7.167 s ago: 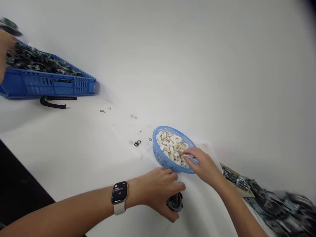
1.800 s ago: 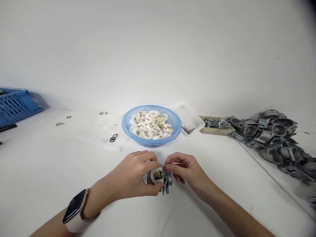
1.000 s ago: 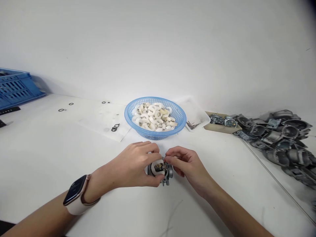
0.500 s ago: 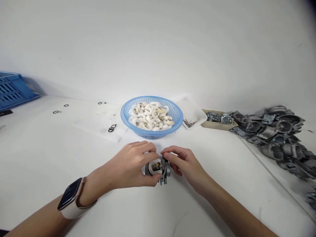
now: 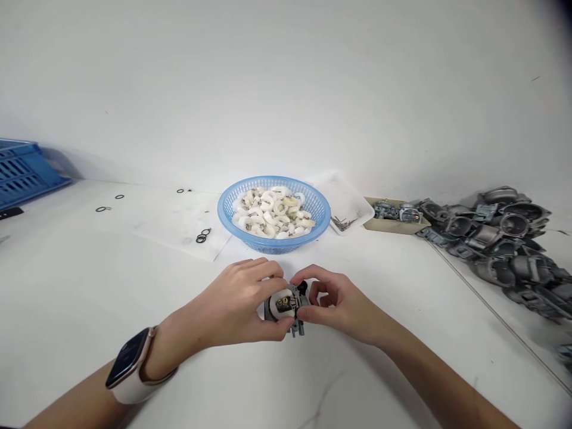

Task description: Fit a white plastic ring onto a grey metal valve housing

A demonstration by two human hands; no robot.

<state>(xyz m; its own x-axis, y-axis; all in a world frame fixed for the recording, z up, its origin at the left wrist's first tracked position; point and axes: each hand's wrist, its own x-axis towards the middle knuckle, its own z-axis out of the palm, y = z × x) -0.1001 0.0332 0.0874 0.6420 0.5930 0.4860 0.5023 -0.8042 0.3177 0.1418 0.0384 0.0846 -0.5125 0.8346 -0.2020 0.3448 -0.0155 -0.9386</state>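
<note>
A small grey metal carburetor body (image 5: 289, 307) with a white float on its top sits on the white table (image 5: 89, 298), held between both hands. My left hand (image 5: 236, 304), with a smartwatch (image 5: 127, 367) on its wrist, wraps the left side of the body. My right hand (image 5: 333, 301) pinches its right side, thumb and forefinger at the top edge. Just beyond stands a round blue basket (image 5: 274, 241) full of white floats (image 5: 272, 213).
Black O-rings (image 5: 202, 236) lie on a paper sheet left of the basket. A white tray with small pins (image 5: 342, 223) and a cardboard tray (image 5: 393, 221) lie to the right. Grey metal castings (image 5: 500, 238) pile at far right. A blue crate (image 5: 22, 179) stands far left.
Seven seconds ago my right hand reached into the basket; now both hands hold the carburetor body. In the last half second my right hand's fingers closed tighter on its right side.
</note>
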